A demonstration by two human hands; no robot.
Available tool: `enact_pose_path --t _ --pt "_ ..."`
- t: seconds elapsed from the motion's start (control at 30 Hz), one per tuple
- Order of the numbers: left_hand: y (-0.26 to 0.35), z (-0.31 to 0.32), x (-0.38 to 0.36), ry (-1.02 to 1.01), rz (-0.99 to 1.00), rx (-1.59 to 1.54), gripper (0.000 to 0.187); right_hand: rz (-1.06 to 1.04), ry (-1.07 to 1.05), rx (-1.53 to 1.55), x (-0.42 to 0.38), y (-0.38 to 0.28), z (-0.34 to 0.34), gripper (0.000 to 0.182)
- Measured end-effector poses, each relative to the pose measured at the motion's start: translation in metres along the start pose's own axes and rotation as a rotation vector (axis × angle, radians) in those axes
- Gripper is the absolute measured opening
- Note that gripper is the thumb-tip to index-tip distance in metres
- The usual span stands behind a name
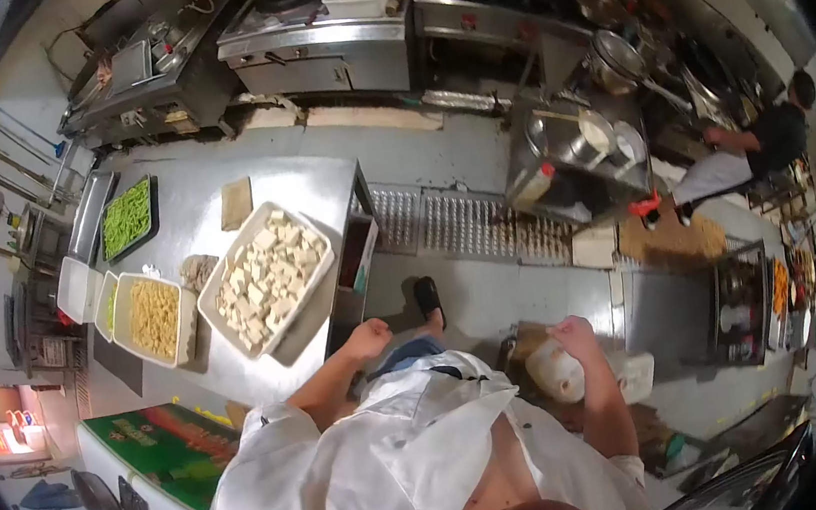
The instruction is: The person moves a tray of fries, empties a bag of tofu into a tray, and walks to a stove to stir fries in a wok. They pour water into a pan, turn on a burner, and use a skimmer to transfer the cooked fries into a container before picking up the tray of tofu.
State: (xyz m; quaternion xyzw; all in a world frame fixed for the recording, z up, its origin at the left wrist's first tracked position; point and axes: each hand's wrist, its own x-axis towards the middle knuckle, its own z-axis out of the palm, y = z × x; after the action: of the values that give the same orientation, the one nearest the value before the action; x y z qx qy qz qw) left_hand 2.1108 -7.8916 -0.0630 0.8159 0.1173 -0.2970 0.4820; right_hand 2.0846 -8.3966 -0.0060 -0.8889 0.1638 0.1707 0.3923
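My left hand is curled closed beside the near corner of the steel table, with nothing showing in it. Raised on the other side of my body, my right hand is also closed, nothing visible between its fingers. It overlaps a white plastic container on the floor below. Nearest my left hand on the table is a white tub of pale tofu cubes. Past it stands another white tub holding yellowish pieces.
A dark tray of green beans and a brown cloth lie on the table. Stoves line the far wall. Metal grating crosses the floor. A person works at the right, by woks and a pot cart.
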Motion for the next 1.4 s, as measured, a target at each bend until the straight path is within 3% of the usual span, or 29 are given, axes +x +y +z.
enact_pose_path --t 0.1,0.17,0.2,0.23,0.3,0.4,0.5,0.57,0.63,0.67,0.7,0.73,0.77,0.8,0.83,0.87,0.9,0.93,0.97,1.0,1.1,1.23,1.3,1.37,1.4 --pt "0.039 -0.025 0.074 0.024 0.027 -0.040 0.039 0.005 -0.084 -0.145 0.101 -0.048 0.020 0.037" --pt "0.071 -0.051 0.112 -0.055 0.033 0.024 0.039 0.050 -0.145 -0.080 0.147 -0.076 0.037 0.034" --pt "0.048 -0.054 0.158 -0.009 0.087 0.024 0.041 0.074 -0.196 0.082 0.171 -0.090 0.046 0.032" --pt "0.064 -0.074 0.179 0.004 0.089 0.021 0.041 0.093 -0.244 0.246 0.199 -0.106 0.051 0.029" --pt "0.096 -0.109 0.213 0.050 0.142 -0.146 0.041 0.092 -0.328 0.254 0.244 -0.133 0.049 0.023" --pt "0.154 -0.178 0.243 0.137 0.166 -0.135 0.044 -0.051 -0.508 -0.019 0.323 -0.183 0.045 0.018" --pt "0.164 -0.222 0.293 0.218 0.146 -0.205 0.046 -0.021 -0.533 0.203 0.413 -0.201 0.052 0.019" --pt "0.143 -0.251 0.331 0.600 0.234 0.186 0.046 -0.054 -0.595 0.137 0.483 -0.224 0.052 0.027" --pt "0.134 -0.300 0.354 0.832 0.104 0.216 0.049 -0.037 -0.624 0.156 0.543 -0.277 0.051 0.026" --pt "0.103 -0.322 0.371 1.024 -0.097 0.346 0.045 -0.088 -0.678 0.100 0.587 -0.288 0.057 0.026" --pt "0.082 -0.349 0.385 1.033 -0.465 0.481 0.041 -0.134 -0.732 0.042 0.625 -0.298 0.058 0.027" --pt "0.034 -0.371 0.381 0.981 -0.371 0.911 0.044 -0.132 -0.686 0.080 0.657 -0.319 0.061 0.028" --pt "-0.008 -0.395 0.388 1.198 -0.533 0.259 0.035 -0.127 -0.720 -0.065 0.684 -0.357 0.058 0.024" --pt "0.011 -0.400 0.370 0.729 -0.725 0.706 0.027 -0.107 -0.742 -0.199 0.711 -0.393 0.050 0.022" --pt "-0.104 -0.398 0.382 0.650 -0.636 0.973 0.023 -0.238 -0.768 -0.251 0.759 -0.396 0.060 0.019" --pt "-0.051 -0.395 0.362 0.620 -0.621 1.047 0.024 -0.341 -0.681 -0.444 0.766 -0.449 0.043 0.024" --pt "-0.022 -0.393 0.360 0.849 -0.831 0.678 0.031 -0.399 -0.644 -0.442 0.805 -0.451 0.050 0.025" --pt "-0.046 -0.402 0.358 0.715 -0.868 0.633 0.036 -0.475 -0.669 -0.625 0.828 -0.489 0.041 0.023" --pt "-0.094 -0.412 0.356 0.824 -0.609 0.074 0.038 -0.572 -0.592 -0.629 0.849 -0.515 0.034 0.020" --pt "-0.047 -0.444 0.403 0.758 -0.551 0.112 0.038 -0.613 -0.399 -0.325 0.860 -0.529 0.028 0.021" --pt "0.016 -0.534 0.534 0.512 -0.400 0.141 0.034 -0.437 -0.409 -0.189 0.878 -0.597 0.001 0.026" --pt "0.091 -0.626 0.658 0.222 -0.289 0.187 0.029 -0.300 -0.158 -0.095 0.900 -0.570 0.007 0.029" --pt "0.125 -0.657 0.710 0.084 -0.251 0.203 0.027 -0.174 -0.049 -0.183 0.902 -0.505 0.023 0.026" --pt "0.168 -0.679 0.751 -0.041 -0.216 0.219 0.025 -0.273 -0.082 -0.697 0.909 -0.385 0.067 0.024" --pt "0.187 -0.684 0.772 -0.100 -0.201 0.226 0.023 -0.295 -0.151 -0.808 0.877 -0.375 0.063 0.025"
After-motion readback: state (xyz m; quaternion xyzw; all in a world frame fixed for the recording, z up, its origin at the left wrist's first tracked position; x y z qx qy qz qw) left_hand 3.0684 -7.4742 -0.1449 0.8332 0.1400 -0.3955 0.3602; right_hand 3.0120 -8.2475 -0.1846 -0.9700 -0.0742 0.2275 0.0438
